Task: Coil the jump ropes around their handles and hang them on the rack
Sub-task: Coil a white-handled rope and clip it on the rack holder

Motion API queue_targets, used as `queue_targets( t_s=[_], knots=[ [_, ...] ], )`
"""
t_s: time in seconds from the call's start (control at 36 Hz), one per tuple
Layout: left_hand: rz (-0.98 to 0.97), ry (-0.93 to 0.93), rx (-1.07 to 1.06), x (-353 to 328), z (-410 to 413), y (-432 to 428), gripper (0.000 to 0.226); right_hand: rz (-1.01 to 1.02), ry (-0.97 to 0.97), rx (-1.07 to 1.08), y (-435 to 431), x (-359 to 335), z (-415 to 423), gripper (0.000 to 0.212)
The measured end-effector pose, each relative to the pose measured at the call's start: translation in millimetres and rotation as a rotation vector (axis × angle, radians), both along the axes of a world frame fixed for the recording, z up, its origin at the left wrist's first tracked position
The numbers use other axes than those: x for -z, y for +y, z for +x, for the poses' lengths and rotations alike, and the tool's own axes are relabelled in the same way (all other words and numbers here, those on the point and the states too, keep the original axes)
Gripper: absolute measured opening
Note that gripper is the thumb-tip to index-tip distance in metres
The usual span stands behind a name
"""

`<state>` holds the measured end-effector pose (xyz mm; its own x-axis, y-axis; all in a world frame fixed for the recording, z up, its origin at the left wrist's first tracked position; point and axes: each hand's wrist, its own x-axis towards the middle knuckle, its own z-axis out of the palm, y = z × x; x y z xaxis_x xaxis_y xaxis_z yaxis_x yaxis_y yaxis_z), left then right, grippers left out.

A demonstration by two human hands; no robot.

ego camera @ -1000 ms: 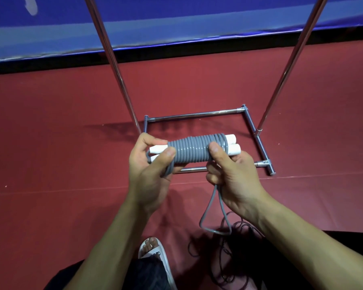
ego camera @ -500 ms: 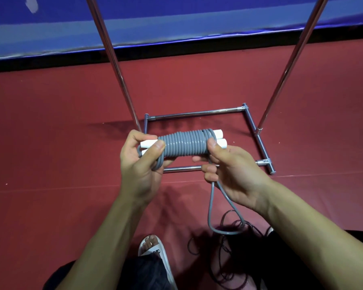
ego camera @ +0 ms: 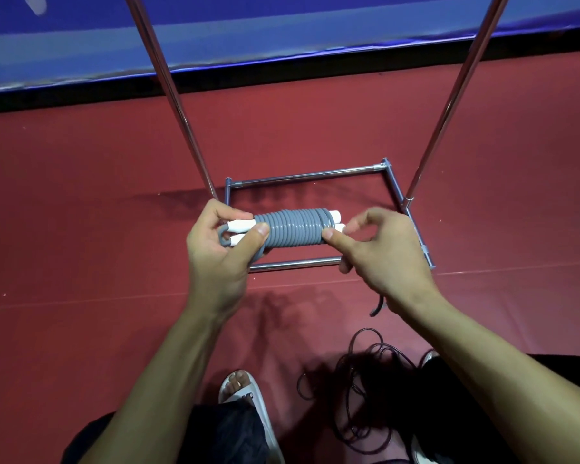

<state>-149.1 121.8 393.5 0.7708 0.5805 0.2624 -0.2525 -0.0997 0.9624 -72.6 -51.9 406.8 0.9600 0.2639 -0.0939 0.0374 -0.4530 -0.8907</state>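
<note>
Looking down from the head camera, my left grip [ego camera: 215,252] is closed round the left ends of the two white handles [ego camera: 240,226], with the thumb pressed on the first turns of the grey jump rope [ego camera: 293,227]. The rope is wound in tight, even turns along both handles. I hold the bundle level in the air above the base of the rack [ego camera: 315,177], which stands on the red floor [ego camera: 81,229].

My right grip [ego camera: 382,256] is narrow. Thumb and fingertips pinch the coil's right end, just where the handle tips stick out. A short grey tail [ego camera: 375,308] shows below that wrist, but I cannot tell how it runs through my curled lower fingers. A dark rope [ego camera: 365,370] lies loose on the floor near my sandal [ego camera: 245,390].

I judge the winding nearly finished, and the step in hand is securing the last stretch. The next move calls for tucking the tail under a turn while my left thumb stops the coil springing loose. Hanging comes after that, and the rack's top bar is out of view.
</note>
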Motion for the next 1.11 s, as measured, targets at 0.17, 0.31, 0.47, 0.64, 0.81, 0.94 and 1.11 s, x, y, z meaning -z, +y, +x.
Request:
queue_targets(
  t_s=[0.17, 0.31, 0.47, 0.64, 0.81, 0.94, 1.11],
  knots=[
    [-0.006, -0.005, -0.017, -2, -1, 6, 0.015, 0.123, 0.153, -0.158, -5, -14, 9, 0.014],
    [-0.034, -0.033, -0.008, -1, -1, 12, 0.016, 0.372, 0.541, -0.245, -13, -27, 19, 0.013],
    [-0.013, -0.019, 0.029, -3, -3, 13, 0.015, 0.532, 0.82, -0.275, -21, -30, 28, 0.023],
    [-0.056, -0.02, 0.074, -4, -6, 17, 0.014, 0.651, 0.988, -0.337, -25, -31, 36, 0.034],
    [-0.061, 0.002, 0.081, -4, -7, 19, 0.014, 0.6, 0.887, -0.398, -24, -29, 32, 0.034],
    [-0.046, -0.011, 0.13, -3, -7, 18, 0.014, 0.356, 0.39, -0.335, -18, -17, 30, 0.004],
    [-0.079, 0.001, 0.182, -2, -6, 16, 0.014, 0.506, 0.526, -0.311, -19, -25, 29, 0.007]
  ],
)
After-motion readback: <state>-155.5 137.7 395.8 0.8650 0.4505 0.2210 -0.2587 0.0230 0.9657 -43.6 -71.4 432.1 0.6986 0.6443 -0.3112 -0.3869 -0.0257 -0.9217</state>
